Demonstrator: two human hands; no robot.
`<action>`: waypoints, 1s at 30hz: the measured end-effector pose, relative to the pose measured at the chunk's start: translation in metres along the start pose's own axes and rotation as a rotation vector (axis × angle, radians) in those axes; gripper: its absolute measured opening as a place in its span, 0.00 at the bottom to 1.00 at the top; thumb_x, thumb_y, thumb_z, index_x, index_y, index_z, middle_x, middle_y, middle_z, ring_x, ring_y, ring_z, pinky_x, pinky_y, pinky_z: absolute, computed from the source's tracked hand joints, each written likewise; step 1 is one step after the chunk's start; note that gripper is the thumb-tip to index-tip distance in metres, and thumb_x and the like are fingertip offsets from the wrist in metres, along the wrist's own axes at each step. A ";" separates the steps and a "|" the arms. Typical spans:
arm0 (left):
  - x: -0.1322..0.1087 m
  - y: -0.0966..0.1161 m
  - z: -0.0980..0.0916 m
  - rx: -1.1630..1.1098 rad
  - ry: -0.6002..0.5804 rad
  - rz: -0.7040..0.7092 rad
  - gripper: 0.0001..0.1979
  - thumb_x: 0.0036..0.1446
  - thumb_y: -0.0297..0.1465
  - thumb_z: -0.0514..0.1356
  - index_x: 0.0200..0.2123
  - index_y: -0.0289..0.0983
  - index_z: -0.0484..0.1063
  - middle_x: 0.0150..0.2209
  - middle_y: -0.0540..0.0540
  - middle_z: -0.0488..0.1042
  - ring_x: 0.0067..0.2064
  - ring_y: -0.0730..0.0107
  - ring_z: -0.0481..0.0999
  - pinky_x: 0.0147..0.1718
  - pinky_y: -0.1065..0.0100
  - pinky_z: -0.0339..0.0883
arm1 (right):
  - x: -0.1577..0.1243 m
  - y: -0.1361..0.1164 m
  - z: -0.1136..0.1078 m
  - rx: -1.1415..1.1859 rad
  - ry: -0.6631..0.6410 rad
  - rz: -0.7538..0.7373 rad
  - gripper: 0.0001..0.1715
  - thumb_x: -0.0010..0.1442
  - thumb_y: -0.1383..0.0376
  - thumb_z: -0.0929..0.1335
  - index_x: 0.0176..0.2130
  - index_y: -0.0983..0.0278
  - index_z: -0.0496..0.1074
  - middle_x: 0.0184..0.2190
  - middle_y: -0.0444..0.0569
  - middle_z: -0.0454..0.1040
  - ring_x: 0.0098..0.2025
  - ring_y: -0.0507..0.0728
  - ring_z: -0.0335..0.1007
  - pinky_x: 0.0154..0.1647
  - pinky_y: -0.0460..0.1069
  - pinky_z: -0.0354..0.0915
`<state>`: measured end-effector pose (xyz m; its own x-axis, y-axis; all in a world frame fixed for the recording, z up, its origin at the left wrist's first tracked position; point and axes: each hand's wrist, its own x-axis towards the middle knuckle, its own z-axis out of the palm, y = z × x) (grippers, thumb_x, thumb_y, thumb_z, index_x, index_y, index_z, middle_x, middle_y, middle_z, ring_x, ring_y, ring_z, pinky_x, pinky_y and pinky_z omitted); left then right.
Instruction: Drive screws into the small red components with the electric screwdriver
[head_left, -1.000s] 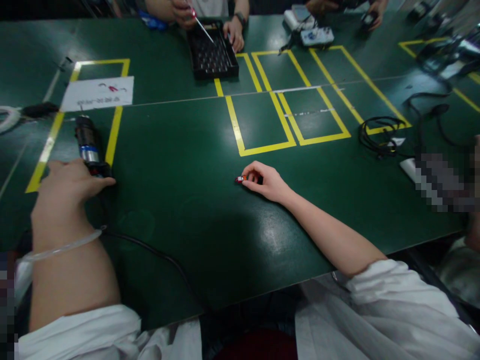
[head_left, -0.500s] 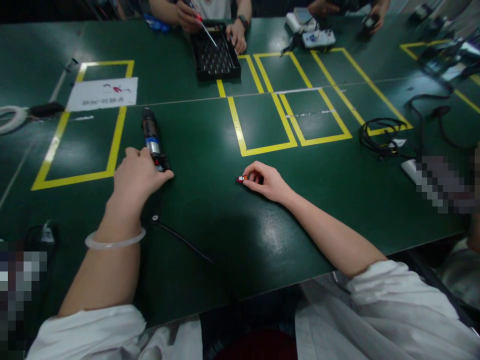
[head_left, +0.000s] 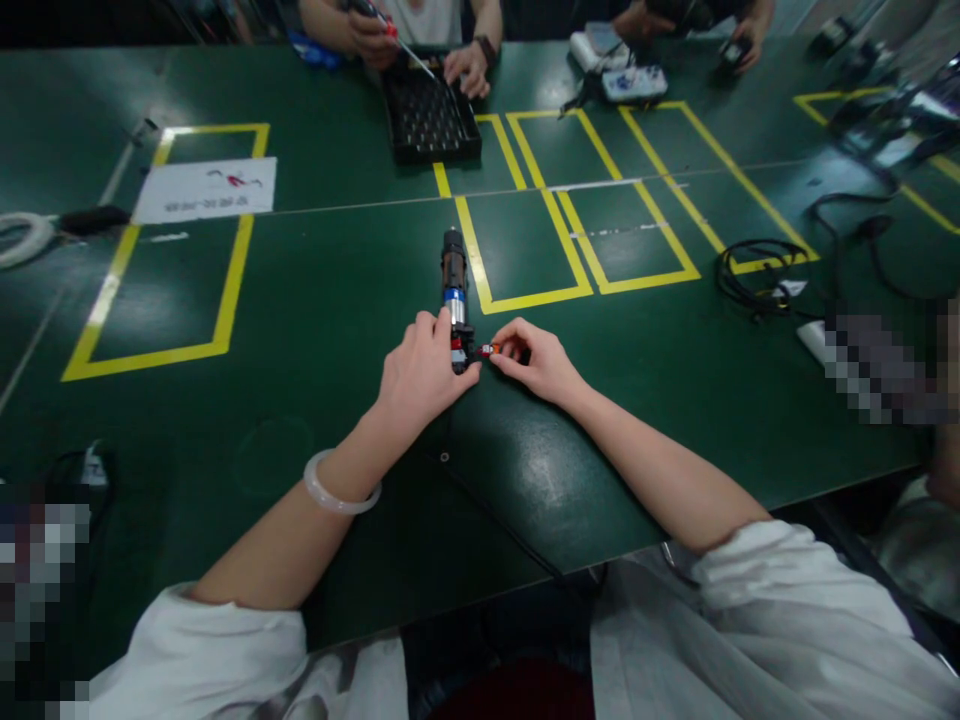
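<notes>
My left hand (head_left: 426, 365) is wrapped around the lower end of a black cylindrical tool (head_left: 454, 270), which lies on the table with a silver and blue section and some red showing. A dark cord (head_left: 506, 525) runs from its near end toward the table's front edge. My right hand (head_left: 536, 358) pinches a small red, white and orange part (head_left: 489, 350) between thumb and fingertips. That part is right beside the tool's lower end; whether they touch I cannot tell. My left palm hides some of the tool.
Yellow tape outlines (head_left: 536, 298) mark the green table (head_left: 360, 270). A white printed sheet (head_left: 180, 190) lies left. Across the table, a person's hands (head_left: 375, 45) work with a screwdriver (head_left: 416, 60) over a black tray (head_left: 431, 155). A coiled black cable (head_left: 739, 275) lies right.
My left hand has moved right with the black tool, bringing it beside the small part. The cord has trailed along. My right hand has stayed almost in place, still pinching the part.
</notes>
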<state>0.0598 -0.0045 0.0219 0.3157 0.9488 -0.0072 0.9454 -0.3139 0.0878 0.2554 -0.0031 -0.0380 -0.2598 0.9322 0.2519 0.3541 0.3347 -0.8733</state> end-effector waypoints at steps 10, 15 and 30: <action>-0.006 0.011 0.006 -0.035 0.000 0.073 0.37 0.63 0.43 0.59 0.69 0.31 0.57 0.55 0.35 0.69 0.54 0.49 0.73 0.45 0.59 0.74 | 0.000 0.004 0.000 -0.082 -0.003 -0.106 0.08 0.60 0.69 0.70 0.41 0.63 0.70 0.34 0.44 0.71 0.31 0.52 0.67 0.35 0.48 0.64; -0.005 0.008 0.007 -0.056 -0.015 0.070 0.37 0.63 0.44 0.59 0.69 0.32 0.57 0.55 0.34 0.69 0.54 0.49 0.74 0.45 0.59 0.73 | -0.001 0.005 -0.002 -0.104 -0.040 -0.123 0.05 0.63 0.68 0.69 0.41 0.62 0.71 0.36 0.46 0.72 0.33 0.53 0.68 0.38 0.49 0.65; -0.008 0.008 0.009 -0.055 0.013 0.078 0.39 0.62 0.43 0.61 0.70 0.31 0.56 0.58 0.34 0.68 0.54 0.49 0.73 0.45 0.58 0.74 | -0.005 -0.003 -0.004 -0.116 0.049 -0.129 0.09 0.65 0.68 0.67 0.41 0.63 0.78 0.37 0.49 0.79 0.36 0.55 0.73 0.41 0.51 0.69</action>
<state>0.0652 -0.0148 0.0141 0.3868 0.9220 0.0148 0.9119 -0.3849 0.1424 0.2590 -0.0078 -0.0352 -0.2672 0.8849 0.3815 0.4228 0.4634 -0.7788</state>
